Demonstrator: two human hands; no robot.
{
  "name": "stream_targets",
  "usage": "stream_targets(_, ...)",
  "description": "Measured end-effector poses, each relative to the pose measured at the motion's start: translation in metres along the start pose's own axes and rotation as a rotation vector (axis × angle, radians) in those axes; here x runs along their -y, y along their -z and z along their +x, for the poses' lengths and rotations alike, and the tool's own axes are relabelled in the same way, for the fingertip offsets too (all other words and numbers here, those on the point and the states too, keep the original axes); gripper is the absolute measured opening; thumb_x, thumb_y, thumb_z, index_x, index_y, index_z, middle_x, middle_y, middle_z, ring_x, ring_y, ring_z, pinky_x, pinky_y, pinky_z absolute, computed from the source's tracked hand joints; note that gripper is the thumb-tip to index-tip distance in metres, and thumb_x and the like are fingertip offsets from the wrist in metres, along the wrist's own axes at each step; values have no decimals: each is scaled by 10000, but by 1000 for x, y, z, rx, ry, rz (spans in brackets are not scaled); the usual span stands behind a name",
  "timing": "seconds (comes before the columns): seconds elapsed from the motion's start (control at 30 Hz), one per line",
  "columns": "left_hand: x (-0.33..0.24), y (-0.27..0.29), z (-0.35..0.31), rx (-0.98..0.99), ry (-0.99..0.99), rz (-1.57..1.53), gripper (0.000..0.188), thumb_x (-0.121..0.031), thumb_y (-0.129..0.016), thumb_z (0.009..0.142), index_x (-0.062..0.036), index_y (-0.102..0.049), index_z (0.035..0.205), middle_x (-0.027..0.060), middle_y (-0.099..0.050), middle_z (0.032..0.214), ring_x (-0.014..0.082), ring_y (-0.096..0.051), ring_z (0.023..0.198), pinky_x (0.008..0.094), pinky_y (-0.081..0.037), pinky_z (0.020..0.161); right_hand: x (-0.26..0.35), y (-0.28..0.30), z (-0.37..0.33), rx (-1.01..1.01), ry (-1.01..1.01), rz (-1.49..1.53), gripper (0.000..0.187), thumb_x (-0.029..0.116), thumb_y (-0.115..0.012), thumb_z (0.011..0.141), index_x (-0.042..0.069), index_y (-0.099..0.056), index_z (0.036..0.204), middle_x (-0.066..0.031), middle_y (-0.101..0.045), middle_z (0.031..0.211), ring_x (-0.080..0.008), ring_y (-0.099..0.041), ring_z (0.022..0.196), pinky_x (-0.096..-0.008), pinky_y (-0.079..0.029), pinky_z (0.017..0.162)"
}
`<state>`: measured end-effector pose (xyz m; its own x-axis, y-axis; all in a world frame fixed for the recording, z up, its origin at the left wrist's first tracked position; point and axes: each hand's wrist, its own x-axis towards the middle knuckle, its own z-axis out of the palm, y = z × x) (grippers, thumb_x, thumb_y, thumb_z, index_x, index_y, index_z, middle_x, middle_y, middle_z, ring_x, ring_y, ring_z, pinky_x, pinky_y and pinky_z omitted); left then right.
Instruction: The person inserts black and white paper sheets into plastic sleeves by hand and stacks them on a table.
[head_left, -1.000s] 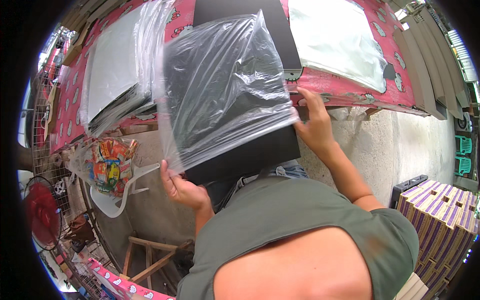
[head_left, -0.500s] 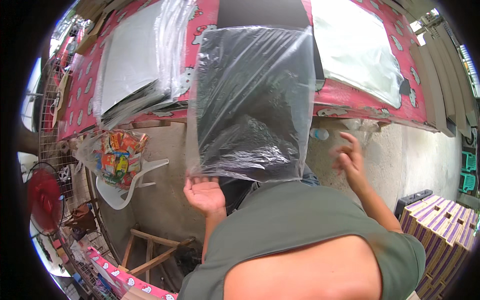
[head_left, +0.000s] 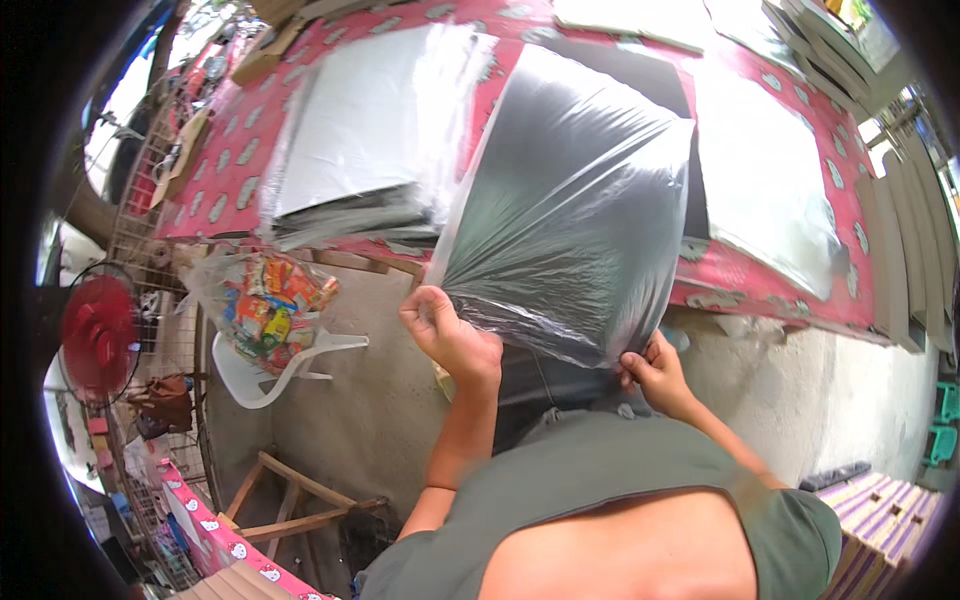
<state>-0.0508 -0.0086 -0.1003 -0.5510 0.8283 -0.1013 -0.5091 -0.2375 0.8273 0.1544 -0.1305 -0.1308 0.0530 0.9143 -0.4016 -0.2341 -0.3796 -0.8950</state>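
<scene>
A clear plastic bag with a dark sheet inside [head_left: 575, 200] lies tilted across the front edge of the table, its near end hanging over my lap. My left hand [head_left: 450, 330] pinches the bag's near left corner between thumb and fingers. At the near right corner, my right hand [head_left: 652, 372] grips the plastic with its fingertips. Under the bag's far right side, a black board [head_left: 640, 75] rests on the table. To the left lies a stack of white sheets in clear plastic [head_left: 355, 125]; to the right is another white plastic-covered stack [head_left: 765, 180].
The table wears a pink patterned cloth [head_left: 225, 180]. Below its left part, a white plastic chair [head_left: 240, 375] carries a clear bag of colourful packets [head_left: 270, 315]. A red fan [head_left: 100, 335] stands at far left, a wooden frame [head_left: 300, 525] at lower left. Grey boards [head_left: 900, 250] lean at right.
My right hand has come from the air onto the bag's near right corner. The left hand now pinches the left corner, and the bag has turned askew. The view has shifted.
</scene>
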Motion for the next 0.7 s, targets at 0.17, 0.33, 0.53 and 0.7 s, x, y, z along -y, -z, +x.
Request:
stream_targets(0.17,-63,-39,98,-131,-531,200,136,-98,-455,854,-11,-411,949,155,-425,1140,218,-407,1050,357,-294,923,86,-76,85,182,158,178,397,55,-532,828,10,-349,1177,-78,-533,713,-122,-515,520,-235,-432,428)
stream_targets(0.33,-86,-8,279,-258,-850,859,199,-60,-415,820,15,-469,996,194,-511,980,315,-511,910,385,-387,811,120,-151,190,403,243,74,304,38,-561,801,-106,-405,1018,-187,-604,792,-203,-611,582,-297,-509,462)
stream_targets(0.53,-85,37,356,-308,-858,1343,255,-131,-466,800,4,-521,1009,193,-499,1081,334,-497,975,441,-358,870,127,-198,231,374,253,77,157,14,-582,741,-75,-505,636,-166,-579,580,-219,-574,419,-319,-458,329)
stream_targets(0.7,-13,-20,218,171,-1265,1488,403,-316,-471,840,-115,-466,1189,229,-380,1258,398,-322,1188,519,-249,968,147,-128,174,276,528,-532,413,240,-696,701,-50,-535,947,-207,-587,779,-265,-595,688,-345,-485,592)
